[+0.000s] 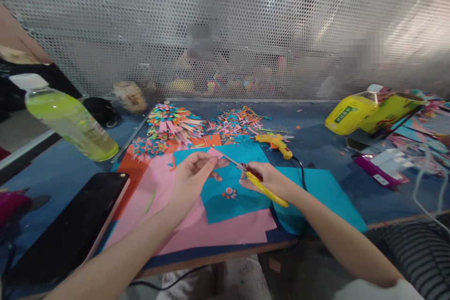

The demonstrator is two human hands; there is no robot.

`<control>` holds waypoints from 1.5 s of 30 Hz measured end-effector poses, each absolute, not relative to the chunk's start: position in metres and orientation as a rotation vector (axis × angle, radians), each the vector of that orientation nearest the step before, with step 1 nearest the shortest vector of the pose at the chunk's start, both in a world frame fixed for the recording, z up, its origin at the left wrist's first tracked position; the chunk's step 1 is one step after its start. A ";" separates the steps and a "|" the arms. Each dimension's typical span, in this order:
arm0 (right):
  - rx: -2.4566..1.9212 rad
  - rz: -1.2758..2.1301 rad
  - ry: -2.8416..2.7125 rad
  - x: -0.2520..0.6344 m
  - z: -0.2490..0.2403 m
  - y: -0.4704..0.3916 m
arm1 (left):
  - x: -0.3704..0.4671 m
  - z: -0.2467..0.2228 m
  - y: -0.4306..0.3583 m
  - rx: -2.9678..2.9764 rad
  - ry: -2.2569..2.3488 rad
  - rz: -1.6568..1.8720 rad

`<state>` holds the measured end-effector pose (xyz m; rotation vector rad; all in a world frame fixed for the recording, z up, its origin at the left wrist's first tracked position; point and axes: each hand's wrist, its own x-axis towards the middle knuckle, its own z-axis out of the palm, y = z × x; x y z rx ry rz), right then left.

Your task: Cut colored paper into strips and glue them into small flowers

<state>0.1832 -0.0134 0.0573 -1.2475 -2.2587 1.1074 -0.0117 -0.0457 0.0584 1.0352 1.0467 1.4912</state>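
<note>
My left hand [197, 171] pinches a small piece of pink paper [215, 152] between thumb and fingers. Wrapped round the handles of yellow scissors [267, 189] is my right hand [265, 177]; the blades reach to the pink piece. Whether the blades are parted is hard to make out. Beneath both hands lies a blue paper sheet [218, 208], on top of pink paper [154, 227] and orange paper [128, 173]. A small orange and pink paper flower [229, 192] rests on the blue sheet.
Fringed paper flowers [172, 122] and cut scraps [239, 122] lie behind. A yellow glue gun [276, 143] trails its cord at right. A phone [73, 225] and a drink bottle [70, 119] are on the left. A perforated metal panel [246, 18] closes off the back; yellow bottles [351, 110] stand right.
</note>
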 end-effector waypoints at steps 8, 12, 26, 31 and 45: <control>-1.231 1.131 -2.216 0.184 0.061 -0.015 | -0.011 0.060 -0.047 1.001 1.066 1.467; -1.240 1.122 -2.212 0.185 0.061 -0.016 | -0.011 0.059 -0.045 0.976 1.069 1.481; -1.230 1.086 -2.256 0.185 0.059 -0.016 | -0.012 0.059 -0.045 1.011 1.076 1.484; -1.210 1.136 -2.245 0.184 0.063 -0.017 | -0.012 0.062 -0.047 1.030 1.118 1.476; -1.180 1.203 -2.252 0.183 0.058 -0.014 | -0.012 0.066 -0.049 1.059 1.052 1.484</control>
